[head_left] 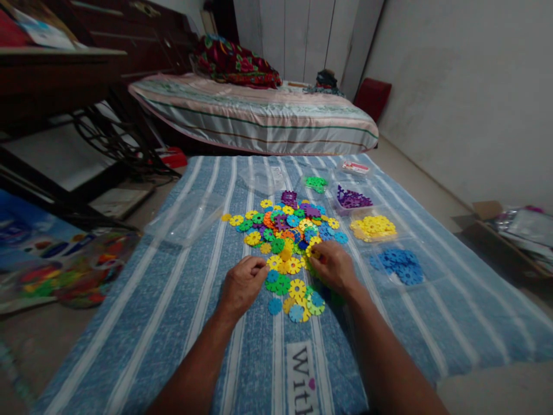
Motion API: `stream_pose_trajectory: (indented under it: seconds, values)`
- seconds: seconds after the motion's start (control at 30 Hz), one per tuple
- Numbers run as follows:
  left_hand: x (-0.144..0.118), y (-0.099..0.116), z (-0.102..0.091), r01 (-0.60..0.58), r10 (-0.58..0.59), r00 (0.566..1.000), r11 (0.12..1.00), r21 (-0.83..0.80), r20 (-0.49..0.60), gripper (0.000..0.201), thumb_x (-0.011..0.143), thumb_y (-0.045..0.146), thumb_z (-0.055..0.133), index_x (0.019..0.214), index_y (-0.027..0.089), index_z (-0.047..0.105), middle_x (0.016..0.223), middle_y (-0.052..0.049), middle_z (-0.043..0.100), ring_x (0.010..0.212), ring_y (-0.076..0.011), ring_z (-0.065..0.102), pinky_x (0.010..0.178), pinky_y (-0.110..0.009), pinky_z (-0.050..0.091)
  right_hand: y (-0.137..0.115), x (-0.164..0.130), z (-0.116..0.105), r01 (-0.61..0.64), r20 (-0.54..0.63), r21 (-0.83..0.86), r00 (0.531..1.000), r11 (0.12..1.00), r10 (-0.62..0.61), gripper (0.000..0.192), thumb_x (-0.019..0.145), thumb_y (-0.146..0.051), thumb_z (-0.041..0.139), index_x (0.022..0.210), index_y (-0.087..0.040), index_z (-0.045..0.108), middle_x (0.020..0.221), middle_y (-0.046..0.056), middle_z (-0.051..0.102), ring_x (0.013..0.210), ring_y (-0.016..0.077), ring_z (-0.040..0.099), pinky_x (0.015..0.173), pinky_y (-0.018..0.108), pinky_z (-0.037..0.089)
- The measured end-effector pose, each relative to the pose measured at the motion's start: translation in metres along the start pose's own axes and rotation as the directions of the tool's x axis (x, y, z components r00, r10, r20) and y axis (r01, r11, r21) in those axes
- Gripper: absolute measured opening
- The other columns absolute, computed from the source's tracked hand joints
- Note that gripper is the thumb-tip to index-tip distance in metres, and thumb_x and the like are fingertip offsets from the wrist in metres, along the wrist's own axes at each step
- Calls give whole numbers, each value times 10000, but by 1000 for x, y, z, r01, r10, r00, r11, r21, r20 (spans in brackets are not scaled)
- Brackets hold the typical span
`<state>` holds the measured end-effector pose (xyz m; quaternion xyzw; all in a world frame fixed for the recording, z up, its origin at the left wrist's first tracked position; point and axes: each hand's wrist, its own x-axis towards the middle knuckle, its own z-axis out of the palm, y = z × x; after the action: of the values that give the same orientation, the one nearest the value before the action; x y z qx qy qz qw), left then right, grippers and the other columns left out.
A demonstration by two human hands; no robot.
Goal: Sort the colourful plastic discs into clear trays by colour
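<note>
A heap of small plastic snowflake discs (287, 242) in yellow, green, blue, orange and purple lies on a blue striped cloth (181, 311). My left hand (241, 285) rests at the heap's left edge with curled fingertips touching yellow discs. My right hand (332, 266) sits on the heap's right side, its fingers pinching a yellow disc (313, 252). To the right, clear trays hold sorted discs: green (317, 183), purple (352, 199), yellow (373, 227) and blue (400, 265).
An empty clear tray (185, 216) lies left of the heap. A bed (254, 115) stands beyond the cloth, dark furniture (56, 80) at the left, colourful bags (56, 265) on the floor at left, a cardboard box (510, 230) by the right wall.
</note>
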<state>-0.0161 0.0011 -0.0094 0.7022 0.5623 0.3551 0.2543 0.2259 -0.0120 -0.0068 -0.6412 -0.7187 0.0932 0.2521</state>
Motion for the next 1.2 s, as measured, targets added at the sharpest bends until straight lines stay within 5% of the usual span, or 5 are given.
stream_pose_trajectory:
  seconds: [0.13,0.4,0.73,1.0,1.2]
  values:
    - [0,2,0,0,0,1000,1000,-4,0,163,774,339,552,718,213,639,738,12,654,615,-119,612,634,-222,494,-7,-1,1,22,-10,132,1000,991,-21,210,772,-220,562,934,-221,696,933,44,692,902,197,593,797,282,425]
    - [0,2,0,-1,1,1000,1000,6,-2,165,768,340,548,716,215,641,732,16,655,621,-121,617,639,-222,498,0,0,11,-133,-104,502,972,855,212,289,830,-354,485,883,-209,728,844,32,712,766,180,637,726,293,494]
    - [0,1,1,0,0,1000,1000,-17,-2,156,760,338,550,711,217,636,748,13,657,609,-119,607,643,-228,497,6,2,2,-237,-177,430,924,871,339,261,787,-377,527,754,-202,719,656,-2,669,637,168,603,627,267,440]
    - [0,1,0,9,-9,1000,1000,-15,10,158,767,338,554,711,214,634,742,16,651,612,-116,607,630,-223,490,12,5,3,-291,-110,550,904,783,413,267,701,-387,591,779,-165,718,587,-15,623,555,143,556,560,252,415]
    - [1,0,-1,3,-3,1000,1000,3,11,191,776,360,535,728,207,640,747,11,652,634,-122,620,641,-228,488,5,6,1,-343,63,754,886,560,459,301,582,-327,665,820,-144,692,507,-60,551,446,95,480,454,214,365]
